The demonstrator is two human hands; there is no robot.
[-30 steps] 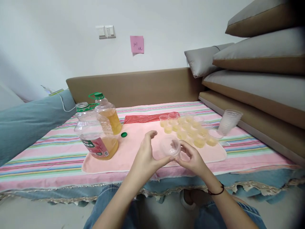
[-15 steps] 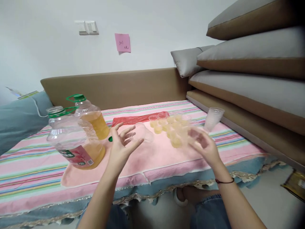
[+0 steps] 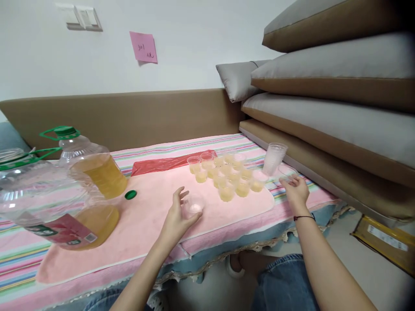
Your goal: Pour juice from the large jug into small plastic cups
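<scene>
While a striped cloth [image 3: 14,270] spreads across the lower frame, a pink mat [image 3: 139,218] lies on it at lower centre. Two jugs [image 3: 69,220] of amber liquid stand at left, filled cups [image 3: 226,193] of yellow liquid right of centre. The left hand [image 3: 177,219] is at lower centre, the right hand [image 3: 298,194] at right, near a cup stack [image 3: 274,160]. Loosely curved, the left grip holds a clear cup [image 3: 194,204] between thumb and fingers; the right grip bends inward at a transparent round piece [image 3: 286,170], its hold impossible to tell. Left of centre lies a green cap [image 3: 130,195].
</scene>
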